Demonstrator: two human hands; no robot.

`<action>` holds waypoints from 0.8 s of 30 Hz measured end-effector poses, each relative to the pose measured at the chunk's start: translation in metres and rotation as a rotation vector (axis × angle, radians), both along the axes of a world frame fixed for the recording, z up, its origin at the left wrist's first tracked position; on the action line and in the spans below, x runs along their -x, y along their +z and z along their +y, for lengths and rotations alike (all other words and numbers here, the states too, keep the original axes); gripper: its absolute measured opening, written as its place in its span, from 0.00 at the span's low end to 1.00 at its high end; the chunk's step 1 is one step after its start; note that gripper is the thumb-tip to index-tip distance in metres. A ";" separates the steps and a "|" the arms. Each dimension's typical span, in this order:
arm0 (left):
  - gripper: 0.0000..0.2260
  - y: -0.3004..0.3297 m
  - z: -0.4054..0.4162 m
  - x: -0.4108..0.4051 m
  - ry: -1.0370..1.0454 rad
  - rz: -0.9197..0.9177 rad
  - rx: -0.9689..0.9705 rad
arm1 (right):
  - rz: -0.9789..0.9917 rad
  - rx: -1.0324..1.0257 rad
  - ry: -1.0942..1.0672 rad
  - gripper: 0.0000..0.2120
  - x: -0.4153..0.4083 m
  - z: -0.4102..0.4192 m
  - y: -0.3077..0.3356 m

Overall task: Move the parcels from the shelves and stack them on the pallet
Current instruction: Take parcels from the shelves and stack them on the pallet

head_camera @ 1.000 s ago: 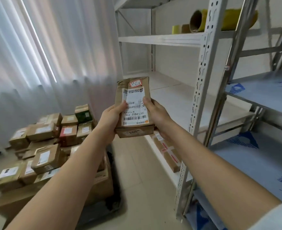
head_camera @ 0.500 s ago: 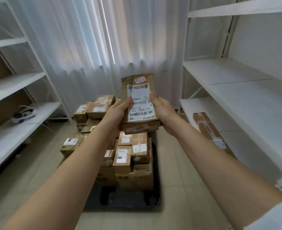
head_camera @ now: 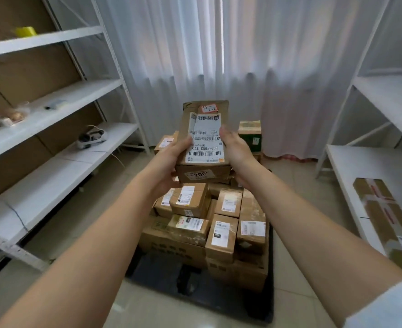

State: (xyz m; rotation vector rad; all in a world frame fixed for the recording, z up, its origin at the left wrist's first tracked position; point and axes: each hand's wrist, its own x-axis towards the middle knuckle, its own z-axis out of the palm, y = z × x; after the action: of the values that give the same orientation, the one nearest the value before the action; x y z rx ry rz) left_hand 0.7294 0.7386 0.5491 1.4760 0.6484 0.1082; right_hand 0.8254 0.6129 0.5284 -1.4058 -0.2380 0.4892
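Note:
A brown cardboard parcel point(head_camera: 204, 119) with a white shipping label is held up in front of me, above the stack. My left hand point(head_camera: 169, 162) grips its left side, thumb on the label. My right hand point(head_camera: 236, 150) grips its right side, thumb on top. Below lies a black pallet point(head_camera: 195, 301) on the floor, loaded with several stacked brown parcels point(head_camera: 221, 235). One long taped parcel point(head_camera: 389, 223) lies on the low right shelf.
White metal shelving point(head_camera: 53, 95) runs along the left, holding a white device with a cable point(head_camera: 91, 138) and small items. A second white rack point(head_camera: 370, 166) stands at the right. White curtains point(head_camera: 218, 55) hang behind the pallet. A green box point(head_camera: 250, 138) sits at the stack's back.
My view has swung left from the right-hand shelves to face the pallet squarely. Both hands keep hold of the parcel, now above the stack, which looks nearer.

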 end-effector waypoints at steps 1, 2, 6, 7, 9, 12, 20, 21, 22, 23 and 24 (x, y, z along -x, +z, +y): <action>0.20 -0.004 0.014 -0.003 -0.012 0.014 -0.004 | 0.006 0.009 0.007 0.20 -0.004 0.015 -0.004; 0.21 -0.009 0.029 -0.006 -0.021 0.026 -0.003 | 0.010 0.017 0.011 0.20 -0.007 0.029 -0.008; 0.20 -0.017 0.092 -0.023 -0.051 0.078 0.007 | 0.054 0.016 -0.010 0.21 -0.025 0.087 -0.023; 0.19 -0.018 0.110 -0.027 -0.064 0.090 0.009 | 0.069 0.022 -0.017 0.20 -0.027 0.103 -0.025; 0.17 -0.019 0.146 -0.034 -0.079 0.107 0.011 | 0.088 0.027 -0.019 0.20 -0.032 0.137 -0.027; 0.17 -0.019 0.199 -0.042 -0.078 0.130 0.028 | 0.089 0.047 -0.016 0.19 -0.035 0.187 -0.029; 0.31 -0.047 0.273 -0.073 0.001 0.108 0.107 | 0.205 0.116 0.157 0.12 -0.051 0.241 -0.052; 0.37 -0.054 0.279 -0.076 0.032 0.101 0.125 | 0.224 0.122 0.185 0.12 -0.054 0.246 -0.057; 0.40 -0.060 0.286 -0.078 0.065 0.096 0.138 | 0.239 0.132 0.211 0.13 -0.058 0.251 -0.062; 0.39 -0.067 0.292 -0.080 0.094 0.097 0.145 | 0.258 0.150 0.227 0.13 -0.062 0.257 -0.066; 0.37 -0.073 0.297 -0.082 0.114 0.110 0.152 | 0.278 0.181 0.235 0.14 -0.065 0.264 -0.069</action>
State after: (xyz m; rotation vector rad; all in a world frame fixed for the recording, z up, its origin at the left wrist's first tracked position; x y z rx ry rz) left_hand 0.8116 1.0357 0.4757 1.3055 0.8135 0.0647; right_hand 0.8909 0.8770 0.4598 -1.4737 -0.1359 0.9109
